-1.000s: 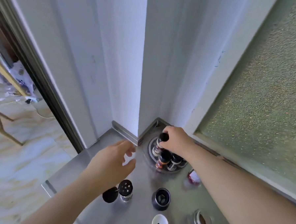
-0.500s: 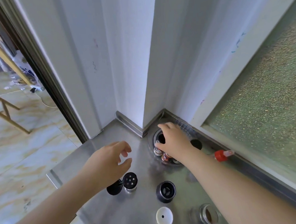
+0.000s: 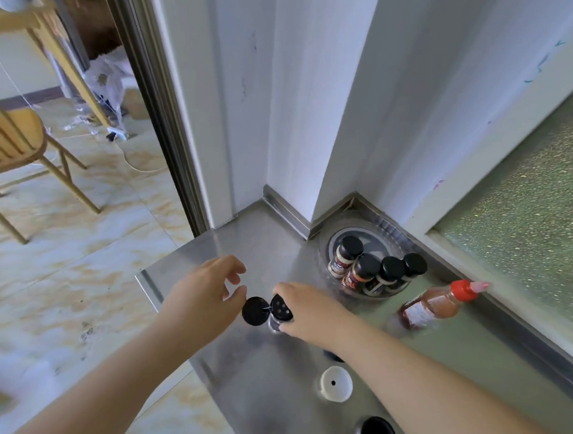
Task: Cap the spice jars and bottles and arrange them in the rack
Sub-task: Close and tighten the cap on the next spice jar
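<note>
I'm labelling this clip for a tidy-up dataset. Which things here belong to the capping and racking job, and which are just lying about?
Part of the job:
- round rack
- four black-capped jars in it
- open flip-top jar under the right hand
- left hand, open beside it
- red-capped sauce bottle, lying down
- loose white lid

Lying about:
- wooden chair
- clutter on the floor

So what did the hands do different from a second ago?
The right hand let go of the jar in the round rack and came back to grip the shaker jar whose flip lid is open. The left hand stays open beside it. Four capped jars stay in the rack.
</note>
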Action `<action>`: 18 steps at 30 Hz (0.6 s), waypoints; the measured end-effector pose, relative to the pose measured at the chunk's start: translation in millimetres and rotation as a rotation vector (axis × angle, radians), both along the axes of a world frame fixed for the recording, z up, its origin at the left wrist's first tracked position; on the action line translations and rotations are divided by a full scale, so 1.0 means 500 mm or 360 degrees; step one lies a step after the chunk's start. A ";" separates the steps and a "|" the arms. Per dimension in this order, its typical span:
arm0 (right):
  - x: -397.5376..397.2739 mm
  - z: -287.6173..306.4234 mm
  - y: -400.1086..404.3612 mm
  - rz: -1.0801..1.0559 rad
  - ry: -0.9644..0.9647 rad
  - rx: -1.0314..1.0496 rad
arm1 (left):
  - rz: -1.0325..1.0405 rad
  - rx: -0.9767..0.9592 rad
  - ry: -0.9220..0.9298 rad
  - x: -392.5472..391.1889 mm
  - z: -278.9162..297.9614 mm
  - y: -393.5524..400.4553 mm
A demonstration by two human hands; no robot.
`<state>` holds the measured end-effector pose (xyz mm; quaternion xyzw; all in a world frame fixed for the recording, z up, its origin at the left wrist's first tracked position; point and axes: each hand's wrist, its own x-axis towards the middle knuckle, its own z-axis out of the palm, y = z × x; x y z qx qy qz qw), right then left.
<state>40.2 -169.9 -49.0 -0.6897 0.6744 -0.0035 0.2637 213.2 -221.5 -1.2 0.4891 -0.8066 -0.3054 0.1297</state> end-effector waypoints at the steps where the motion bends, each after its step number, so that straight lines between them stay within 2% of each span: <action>1: 0.000 -0.007 0.002 -0.0024 -0.0022 -0.0005 | 0.0035 0.0009 -0.0006 0.010 -0.003 0.006; 5: -0.001 0.005 0.014 -0.0212 -0.0165 -0.0078 | 0.0118 0.0037 -0.0047 0.032 -0.007 0.025; 10: -0.036 0.133 0.057 -0.0477 -0.0328 -0.0340 | -0.0030 0.0022 -0.0038 0.000 0.024 0.056; 12: -0.055 0.199 0.090 -0.0587 -0.0372 -0.0484 | -0.0183 -0.0036 0.0069 -0.036 0.046 0.074; 16: -0.090 0.304 0.175 -0.0776 -0.0303 -0.0762 | -0.0496 -0.0200 0.0484 -0.129 0.117 0.133; 18: -0.105 0.343 0.225 -0.0893 -0.0312 -0.0853 | -0.0631 -0.0171 0.0672 -0.177 0.161 0.171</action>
